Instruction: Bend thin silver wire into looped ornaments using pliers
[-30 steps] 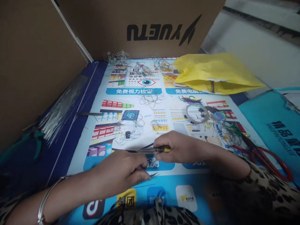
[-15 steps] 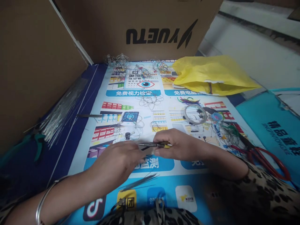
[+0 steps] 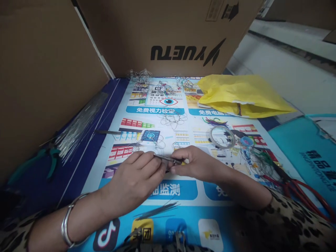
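Note:
My right hand (image 3: pixel 195 163) is closed around slim needle-nose pliers (image 3: pixel 163 157) with a bit of yellow on the handle. Their metal jaws point left, across the fingertips of my left hand (image 3: pixel 138 178). The left fingers are curled and pressed together at the jaws; what they pinch is hidden. Below both hands a small bundle of thin dark wires (image 3: pixel 157 211) lies on the printed sheet (image 3: pixel 207 203). Just beyond the hands are loops of fine wire (image 3: pixel 161 142).
Cardboard walls (image 3: pixel 126 38) stand behind and left. At left lie a bundle of straight wires (image 3: pixel 78 127) and green-handled pliers (image 3: pixel 52 162). On the right are a tape roll (image 3: pixel 210 134), red-handled scissors (image 3: pixel 309 190), tangled wires (image 3: pixel 258 164) and a yellow bag (image 3: pixel 244 94).
The view has shifted, so the scene sits lower and slightly right. My left hand has turned, showing more of its back, and its fingers are closer to my right hand.

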Demonstrator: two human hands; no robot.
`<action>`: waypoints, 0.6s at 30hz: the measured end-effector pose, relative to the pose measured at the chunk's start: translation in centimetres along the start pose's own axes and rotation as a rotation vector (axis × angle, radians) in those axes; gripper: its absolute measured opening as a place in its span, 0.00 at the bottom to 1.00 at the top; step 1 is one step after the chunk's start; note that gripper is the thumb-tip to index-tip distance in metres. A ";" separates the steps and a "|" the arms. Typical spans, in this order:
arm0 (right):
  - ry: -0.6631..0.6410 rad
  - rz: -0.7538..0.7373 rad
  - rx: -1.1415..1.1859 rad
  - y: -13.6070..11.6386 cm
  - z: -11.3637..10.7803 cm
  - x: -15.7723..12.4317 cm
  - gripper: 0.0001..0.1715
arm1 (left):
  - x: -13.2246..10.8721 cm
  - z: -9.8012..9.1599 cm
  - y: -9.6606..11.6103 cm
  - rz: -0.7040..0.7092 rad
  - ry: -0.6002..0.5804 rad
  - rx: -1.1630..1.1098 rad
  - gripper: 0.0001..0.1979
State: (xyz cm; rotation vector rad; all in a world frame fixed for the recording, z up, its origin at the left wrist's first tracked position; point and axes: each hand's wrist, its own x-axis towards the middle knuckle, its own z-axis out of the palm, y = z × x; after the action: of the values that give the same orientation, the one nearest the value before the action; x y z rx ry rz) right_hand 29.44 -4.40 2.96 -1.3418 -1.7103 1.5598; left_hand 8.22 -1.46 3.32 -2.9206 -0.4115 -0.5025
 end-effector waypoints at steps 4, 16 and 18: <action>-0.006 0.024 0.010 0.2 0.0 0.3 0.05 | 0.0 0.1 0.1 -0.008 -0.063 -0.029 0.13; 0.038 -0.027 -0.165 -0.4 0.4 0.7 0.05 | 0.4 -0.2 0.1 -0.082 -0.175 -0.059 0.08; 0.043 -0.020 -0.164 -0.4 0.6 0.8 0.06 | 0.5 -0.6 0.2 -0.092 -0.184 -0.072 0.08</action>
State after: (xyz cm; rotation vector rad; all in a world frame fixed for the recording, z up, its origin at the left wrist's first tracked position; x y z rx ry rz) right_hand 28.48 -3.89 2.99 -1.4214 -1.8527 1.3955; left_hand 8.59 -1.61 4.01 -3.0403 -0.5642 -0.2647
